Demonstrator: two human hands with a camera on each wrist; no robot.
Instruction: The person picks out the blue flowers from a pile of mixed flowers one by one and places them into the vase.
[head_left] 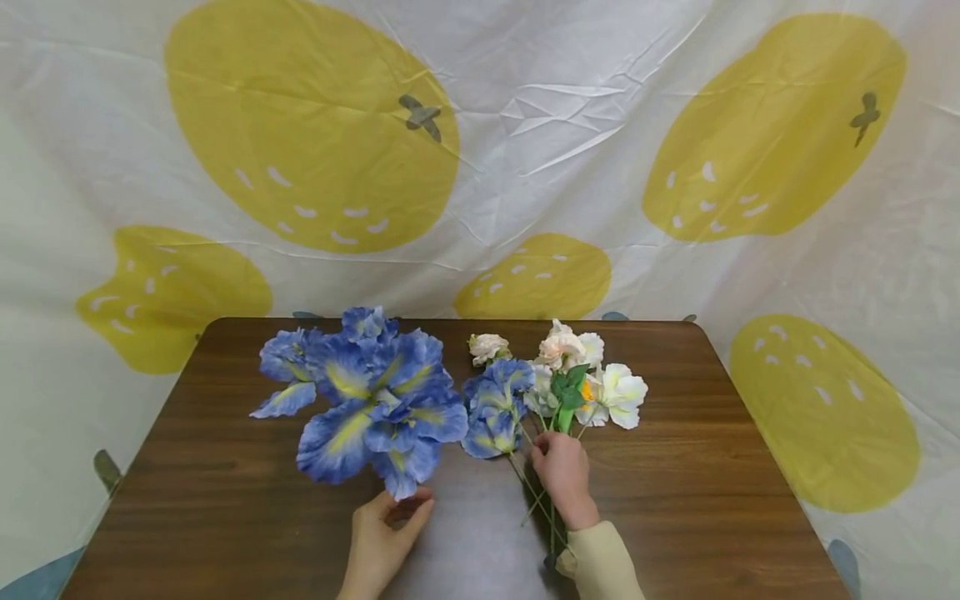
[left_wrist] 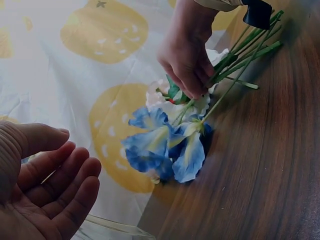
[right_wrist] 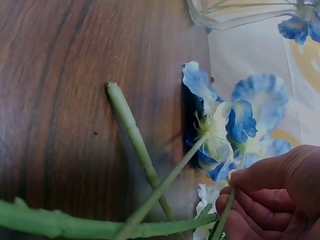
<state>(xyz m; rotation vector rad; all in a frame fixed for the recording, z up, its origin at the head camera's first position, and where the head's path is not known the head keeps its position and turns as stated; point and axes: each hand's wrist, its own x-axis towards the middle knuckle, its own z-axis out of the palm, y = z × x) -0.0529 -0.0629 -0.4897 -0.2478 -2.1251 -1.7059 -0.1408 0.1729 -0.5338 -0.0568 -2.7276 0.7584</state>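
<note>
My right hand [head_left: 564,473] pinches a thin green stem [right_wrist: 227,212] between thumb and fingers, over a loose bunch of artificial flowers. At the far end of those stems lie a blue iris [head_left: 491,408], white blooms [head_left: 624,396], a pale pink bloom [head_left: 561,346] and green leaves [head_left: 567,386]. Large blue irises with yellow centres [head_left: 375,400] stand higher on the left. Just below them is my left hand [head_left: 381,533], fingers loosely bent, nothing held. In the left wrist view a clear glass vase [left_wrist: 120,226] shows partly beyond that hand.
Flowers and hands are over a dark wooden table [head_left: 225,500] with rounded far corners. A white cloth printed with yellow fruit [head_left: 315,125] hangs behind it. Several stems [left_wrist: 250,50] cross each other and point toward the near side. A small pale flower [head_left: 489,347] lies near the back edge.
</note>
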